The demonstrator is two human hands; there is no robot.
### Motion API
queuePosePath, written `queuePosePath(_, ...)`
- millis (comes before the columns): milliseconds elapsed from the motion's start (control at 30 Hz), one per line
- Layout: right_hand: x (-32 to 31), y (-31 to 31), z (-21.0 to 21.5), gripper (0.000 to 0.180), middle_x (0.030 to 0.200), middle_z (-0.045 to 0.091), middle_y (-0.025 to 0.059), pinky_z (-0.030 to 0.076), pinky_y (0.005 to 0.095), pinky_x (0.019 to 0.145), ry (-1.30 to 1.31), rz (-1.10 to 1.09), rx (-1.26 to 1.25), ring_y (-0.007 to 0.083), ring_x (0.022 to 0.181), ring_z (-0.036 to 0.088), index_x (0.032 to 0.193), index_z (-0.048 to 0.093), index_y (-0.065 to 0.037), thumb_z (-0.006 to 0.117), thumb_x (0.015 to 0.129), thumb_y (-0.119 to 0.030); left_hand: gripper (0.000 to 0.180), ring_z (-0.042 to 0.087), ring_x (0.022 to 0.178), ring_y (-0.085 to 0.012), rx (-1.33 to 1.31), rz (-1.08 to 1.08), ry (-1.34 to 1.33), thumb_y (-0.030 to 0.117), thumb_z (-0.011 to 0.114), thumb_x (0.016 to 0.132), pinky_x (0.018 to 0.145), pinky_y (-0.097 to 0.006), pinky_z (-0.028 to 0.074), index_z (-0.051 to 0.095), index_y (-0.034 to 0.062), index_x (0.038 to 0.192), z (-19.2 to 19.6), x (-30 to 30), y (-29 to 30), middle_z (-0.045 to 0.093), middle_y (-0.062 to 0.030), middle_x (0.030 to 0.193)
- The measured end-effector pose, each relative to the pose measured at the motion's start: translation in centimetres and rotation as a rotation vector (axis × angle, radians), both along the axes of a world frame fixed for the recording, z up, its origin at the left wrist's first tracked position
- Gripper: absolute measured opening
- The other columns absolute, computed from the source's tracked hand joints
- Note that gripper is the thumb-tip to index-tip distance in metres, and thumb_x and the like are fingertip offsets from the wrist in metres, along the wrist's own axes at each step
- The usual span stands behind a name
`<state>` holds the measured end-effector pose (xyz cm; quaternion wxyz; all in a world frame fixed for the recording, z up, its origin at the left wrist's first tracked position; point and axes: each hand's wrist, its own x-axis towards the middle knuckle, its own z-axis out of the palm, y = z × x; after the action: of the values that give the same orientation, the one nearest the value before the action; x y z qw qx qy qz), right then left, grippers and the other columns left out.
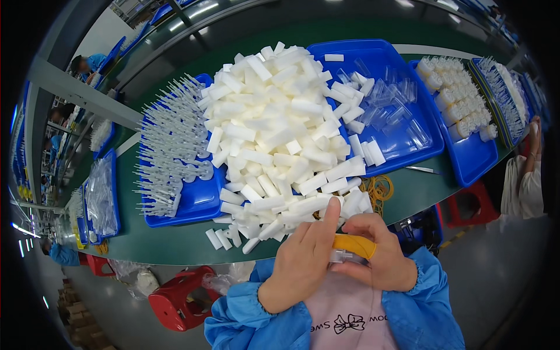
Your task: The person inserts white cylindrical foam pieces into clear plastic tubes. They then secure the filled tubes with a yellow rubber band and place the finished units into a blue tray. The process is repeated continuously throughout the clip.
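Observation:
Both hands meet low in the view, at the near edge of the pile of white foam cylinders point(274, 122). My right hand point(385, 256) is closed, its thumb and a finger in a yellow finger cover point(356, 245) pinching a small clear plastic fitting point(342, 255). Against that fitting rests my left hand point(303, 256), back upward. One of its fingers stretches up toward the foam; the others curl under and are hidden, so what they hold cannot be made out.
On the green table point(186, 240), a blue tray point(175, 218) of white thin-stemmed parts stands left. To the right are a blue tray point(402, 149) with clear tubes, a blue tray point(475, 160) of white-and-tan parts, rubber bands point(379, 191) and tweezers point(424, 170). A red stool point(175, 300) stands below.

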<state>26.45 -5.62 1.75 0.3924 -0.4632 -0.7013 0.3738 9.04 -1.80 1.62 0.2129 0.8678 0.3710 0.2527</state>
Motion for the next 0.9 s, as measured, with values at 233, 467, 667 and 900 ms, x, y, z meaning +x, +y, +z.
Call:
queuePosePath(233,4.8,1.0,1.8,0.031,0.101,0.056,0.01,0.049,0.0298,0.067,-0.059,-0.27,0.081,0.02,0.083,0.058,0.093,0.064,-0.002,0.076,0.066,-0.01,0.078,0.058,0.092,-0.0247,-0.853,-0.137,-0.499,0.01,0.07,0.075,0.072,-0.033,0.049,0.027,0.0025,0.14,0.9,-1.1,0.5,0.054,-0.0105,0.095)
queuePosePath(467,13.6,2.5,-3.9,0.017,0.085,0.052,0.0105,0.043,0.0369,0.067,-0.716,-0.772,0.158,0.0286,0.078,0.053,0.084,0.061,0.0,0.07,0.071,-0.007,0.08,0.062,0.078,-0.025,-1.399,-0.134,-1.008,0.05,0.064,0.081,0.055,-0.031,0.051,0.031,0.0003,0.134,0.8,-2.1,1.0,0.054,-0.0143,0.096)
queuePosePath(667,13.3,1.1,-4.7,0.019,0.091,0.054,0.0128,0.042,0.0394,0.071,-0.757,-0.71,0.126,0.0328,0.083,0.052,0.084,0.056,0.002,0.069,0.07,-0.005,0.072,0.059,0.074,-0.0203,-1.418,-0.136,-1.111,0.045,0.066,0.082,0.053,-0.026,0.047,0.037,-0.0015,0.128,-0.3,-2.4,1.3,0.055,-0.0155,0.102)
queuePosePath(900,10.6,-2.0,-1.0,0.018,0.078,0.051,0.0057,0.044,0.0253,0.056,0.209,-0.556,-0.134,0.0113,0.061,0.054,0.1,0.058,0.003,0.055,0.082,-0.001,0.074,0.057,0.083,-0.0153,-1.018,-0.078,-0.819,0.025,0.076,0.076,0.069,-0.025,0.047,0.036,0.0017,0.133,-0.1,-1.3,0.9,0.056,-0.0135,0.111)
